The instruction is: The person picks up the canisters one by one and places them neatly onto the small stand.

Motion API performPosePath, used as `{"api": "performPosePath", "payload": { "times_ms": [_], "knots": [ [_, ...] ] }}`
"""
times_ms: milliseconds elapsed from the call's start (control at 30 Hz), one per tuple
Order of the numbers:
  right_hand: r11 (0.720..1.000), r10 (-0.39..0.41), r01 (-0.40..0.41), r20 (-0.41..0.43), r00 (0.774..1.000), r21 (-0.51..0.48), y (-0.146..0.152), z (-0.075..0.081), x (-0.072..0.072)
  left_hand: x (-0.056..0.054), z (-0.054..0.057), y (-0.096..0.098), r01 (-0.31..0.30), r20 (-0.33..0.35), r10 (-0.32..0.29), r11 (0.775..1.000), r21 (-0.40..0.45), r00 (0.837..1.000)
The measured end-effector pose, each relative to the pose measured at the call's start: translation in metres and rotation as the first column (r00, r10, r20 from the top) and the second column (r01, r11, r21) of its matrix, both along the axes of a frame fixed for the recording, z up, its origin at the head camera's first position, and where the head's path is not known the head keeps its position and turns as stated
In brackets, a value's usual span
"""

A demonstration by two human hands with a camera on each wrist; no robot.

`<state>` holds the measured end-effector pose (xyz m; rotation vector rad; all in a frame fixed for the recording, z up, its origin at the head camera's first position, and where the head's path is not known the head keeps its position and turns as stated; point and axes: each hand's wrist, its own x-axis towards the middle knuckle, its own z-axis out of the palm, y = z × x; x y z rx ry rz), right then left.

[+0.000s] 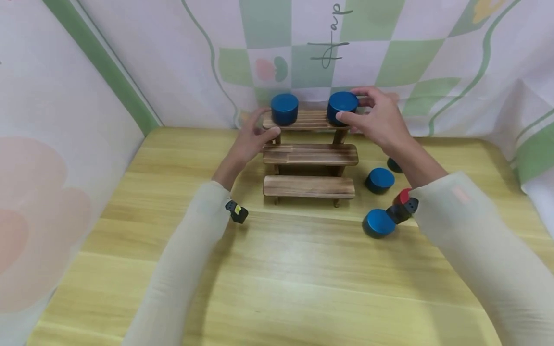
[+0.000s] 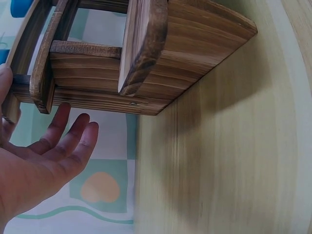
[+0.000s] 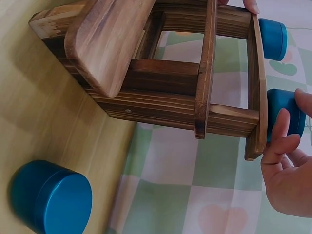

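Note:
A three-step wooden shelf stand (image 1: 309, 154) stands near the back of the table. On its top step sit two round blue tins, the left tin (image 1: 284, 109) and the right tin (image 1: 342, 107). My right hand (image 1: 381, 120) grips the right tin between thumb and fingers, and the tin's base rests on the step. At the other end, my left hand (image 1: 247, 142) pinches the left end of the top step between thumb and forefinger. Its other fingers (image 2: 80, 131) stretch free beside the stand in the left wrist view.
Right of the stand are a blue tin (image 1: 380, 180), a nearer blue tin (image 1: 379, 223), a partly covered red tin (image 1: 403, 196) and a dark tin (image 1: 394, 165) by the right forearm. A patterned cloth (image 1: 363, 57) hangs behind the table.

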<state>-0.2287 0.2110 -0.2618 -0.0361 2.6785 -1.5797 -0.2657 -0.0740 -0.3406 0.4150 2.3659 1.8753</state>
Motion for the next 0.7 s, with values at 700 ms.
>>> {"api": "performPosePath", "payload": {
  "times_ms": [700],
  "knots": [
    [0.998,0.005,-0.002,-0.041,0.999,0.058,0.009,-0.003,0.016,0.005,0.004,0.001,-0.012,-0.081,0.006,0.997,-0.079,0.997]
  ]
}}
